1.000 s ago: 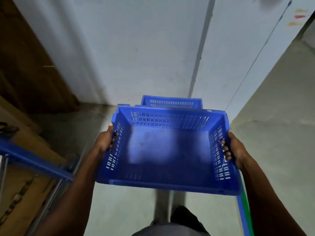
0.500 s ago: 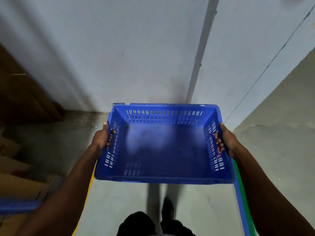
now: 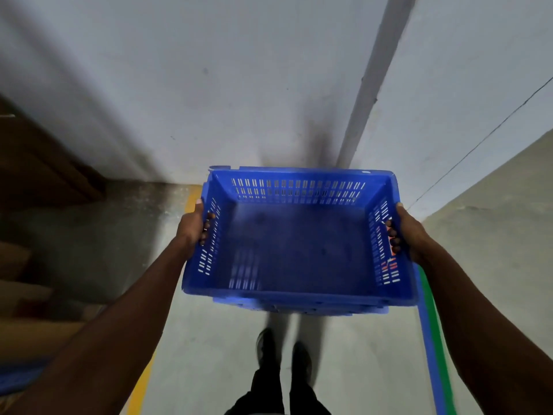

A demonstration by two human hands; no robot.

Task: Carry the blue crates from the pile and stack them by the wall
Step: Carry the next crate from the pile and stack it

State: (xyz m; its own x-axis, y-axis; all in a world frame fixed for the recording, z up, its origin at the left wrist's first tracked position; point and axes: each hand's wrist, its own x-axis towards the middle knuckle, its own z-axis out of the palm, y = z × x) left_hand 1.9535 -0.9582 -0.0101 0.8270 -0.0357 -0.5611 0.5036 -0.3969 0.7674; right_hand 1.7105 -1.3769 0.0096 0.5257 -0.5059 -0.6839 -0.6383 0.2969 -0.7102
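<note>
I hold an empty blue slotted crate level in front of me, close to the grey wall. My left hand grips its left side handle with fingers through the slot. My right hand grips the right side handle the same way. Under the near edge of the held crate a second blue crate's rim shows; it lies directly below and is mostly hidden. Whether the two touch I cannot tell.
Brown cardboard and boards lean at the left. A yellow floor line runs on the left, and blue and green lines on the right. My feet stand just behind the crates. A blue object sits at lower left.
I have stepped closer to the wall and the crate has come down over the crate on the floor, which now hides beneath it. Both hands keep their grip.
</note>
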